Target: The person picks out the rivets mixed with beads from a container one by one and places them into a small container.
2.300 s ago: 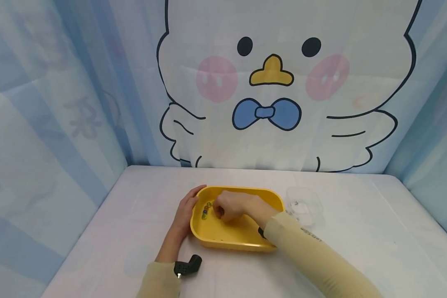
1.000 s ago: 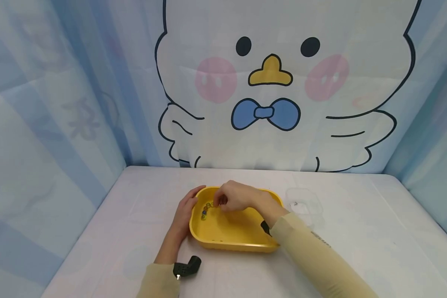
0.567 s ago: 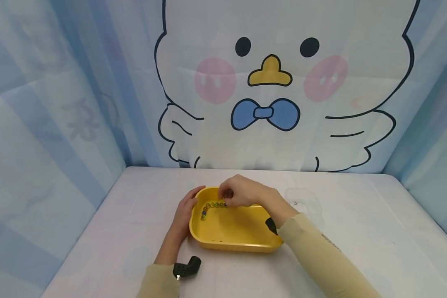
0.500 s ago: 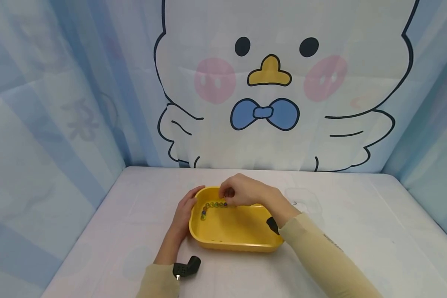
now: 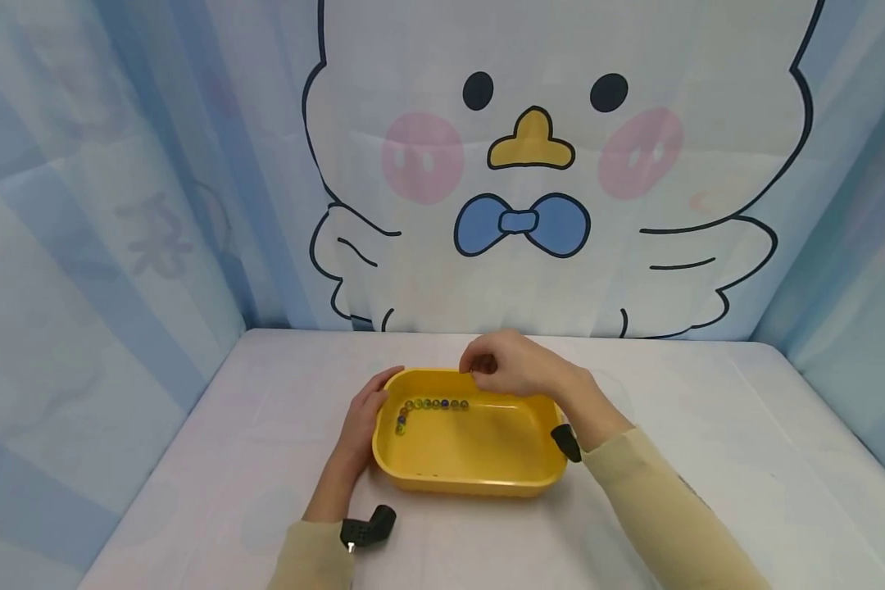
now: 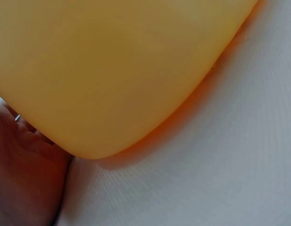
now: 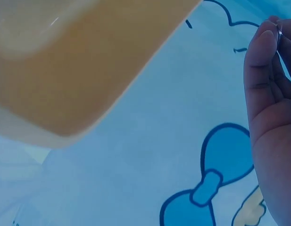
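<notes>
A yellow tray (image 5: 479, 442) stands on the white table, its rounded corner large in the left wrist view. Inside it, several glass marbles (image 5: 436, 404) line up along the far wall and bend down the left side, mostly green and amber with a few blue. My left hand (image 5: 360, 422) rests against the tray's outer left side, fingers reaching along the far corner. Above the far rim, right of the row's end, is my right hand (image 5: 516, 365). Between its thumb and forefinger it pinches a small shiny marble (image 7: 279, 32), mostly covered by the fingertips.
The white tabletop (image 5: 678, 459) extends on all sides of the tray. Behind it hangs a curtain (image 5: 531, 287) with a cartoon face and blue bow tie. Black wrist cameras (image 5: 369, 528) sit on both wrists. My right forearm covers most of the area where a clear plastic box stood.
My right hand has moved right and upward from the tray's left part to over the far rim. The visible row of marbles has grown longer to the right. My left hand stays put.
</notes>
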Tool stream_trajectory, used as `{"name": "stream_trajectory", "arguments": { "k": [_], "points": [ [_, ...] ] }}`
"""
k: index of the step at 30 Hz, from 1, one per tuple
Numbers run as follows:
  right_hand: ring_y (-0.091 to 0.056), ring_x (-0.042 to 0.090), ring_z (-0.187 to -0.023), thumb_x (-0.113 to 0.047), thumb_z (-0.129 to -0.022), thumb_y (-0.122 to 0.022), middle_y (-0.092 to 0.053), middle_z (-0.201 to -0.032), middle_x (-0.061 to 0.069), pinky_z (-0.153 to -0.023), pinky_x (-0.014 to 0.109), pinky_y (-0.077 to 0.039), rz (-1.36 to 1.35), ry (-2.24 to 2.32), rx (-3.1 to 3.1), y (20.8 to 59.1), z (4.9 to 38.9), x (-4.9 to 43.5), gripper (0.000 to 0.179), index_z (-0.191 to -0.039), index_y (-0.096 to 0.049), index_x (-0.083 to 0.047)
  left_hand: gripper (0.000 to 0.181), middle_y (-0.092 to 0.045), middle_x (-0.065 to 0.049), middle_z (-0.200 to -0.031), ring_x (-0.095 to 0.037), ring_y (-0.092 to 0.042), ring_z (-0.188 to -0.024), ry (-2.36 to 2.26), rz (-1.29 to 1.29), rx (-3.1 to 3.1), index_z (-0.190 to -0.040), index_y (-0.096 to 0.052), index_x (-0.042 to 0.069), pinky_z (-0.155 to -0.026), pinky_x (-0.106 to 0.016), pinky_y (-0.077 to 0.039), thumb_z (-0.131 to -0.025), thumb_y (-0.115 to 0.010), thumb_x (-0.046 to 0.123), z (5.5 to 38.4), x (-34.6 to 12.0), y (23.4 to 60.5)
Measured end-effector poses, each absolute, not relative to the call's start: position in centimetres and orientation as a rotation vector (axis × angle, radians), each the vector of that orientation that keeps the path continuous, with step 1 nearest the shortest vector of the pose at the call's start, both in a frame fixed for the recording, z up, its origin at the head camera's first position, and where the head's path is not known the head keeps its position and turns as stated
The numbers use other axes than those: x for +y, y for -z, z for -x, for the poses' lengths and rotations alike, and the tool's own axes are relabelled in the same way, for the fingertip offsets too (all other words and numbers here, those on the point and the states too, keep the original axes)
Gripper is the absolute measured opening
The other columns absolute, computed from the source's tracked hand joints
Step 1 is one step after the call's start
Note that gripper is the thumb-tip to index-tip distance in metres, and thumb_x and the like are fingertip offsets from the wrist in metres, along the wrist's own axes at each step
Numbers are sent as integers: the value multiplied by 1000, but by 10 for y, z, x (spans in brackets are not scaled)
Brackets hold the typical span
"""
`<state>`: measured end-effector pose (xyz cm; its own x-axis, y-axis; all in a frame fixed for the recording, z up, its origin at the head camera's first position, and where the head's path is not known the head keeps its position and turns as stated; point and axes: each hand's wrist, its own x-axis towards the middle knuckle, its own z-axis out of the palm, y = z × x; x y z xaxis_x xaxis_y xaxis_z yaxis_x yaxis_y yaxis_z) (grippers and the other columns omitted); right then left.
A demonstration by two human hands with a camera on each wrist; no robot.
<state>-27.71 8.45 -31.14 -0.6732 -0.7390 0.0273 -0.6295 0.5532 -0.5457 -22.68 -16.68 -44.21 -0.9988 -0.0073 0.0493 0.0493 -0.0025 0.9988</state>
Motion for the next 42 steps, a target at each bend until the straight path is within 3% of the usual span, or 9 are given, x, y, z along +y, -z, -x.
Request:
{"name": "stream_trajectory", "arguments": {
  "k": [8,15,28,42],
  "points": [
    [-57,17,-79,-1,-88,-64,-64,-88,-1,-73,30,-54,1159,881,2620,308,275,106,17,-102,-72,-6,48,-47,-7,-152,-25,-40,-141,2196,29,-2187,-147,-51,11,-118,-44,-26,-103,-34,15,228,-167,443],
    [-59,19,-84,0,-90,-63,-69,-101,10,-77,31,-56,1062,972,2657,316,272,129,18,-105,-72,-5,48,-47,-9,-152,-26,-40,-140,2209,34,-2182,-147,-51,10,-118,-45,-26,-103,-34,15,228,-167,443],
    [-57,19,-83,1,-90,-65,-67,-96,1,-75,29,-54,949,1039,2808,328,269,176,17,-104,-73,-6,48,-48,-8,-151,-25,-42,-139,2215,13,-2172,-147,-51,10,-117,-44,-28,-103,-34,15,228,-166,443],
    [-57,20,-79,4,-89,-65,-67,-94,9,-71,25,-53,868,1124,2858,350,260,207,16,-101,-71,-3,47,-49,-4,-150,-21,-42,-138,2243,-9,-2162,-146,-52,13,-117,-42,-29,-103,-34,16,227,-165,442]
  ]
}}
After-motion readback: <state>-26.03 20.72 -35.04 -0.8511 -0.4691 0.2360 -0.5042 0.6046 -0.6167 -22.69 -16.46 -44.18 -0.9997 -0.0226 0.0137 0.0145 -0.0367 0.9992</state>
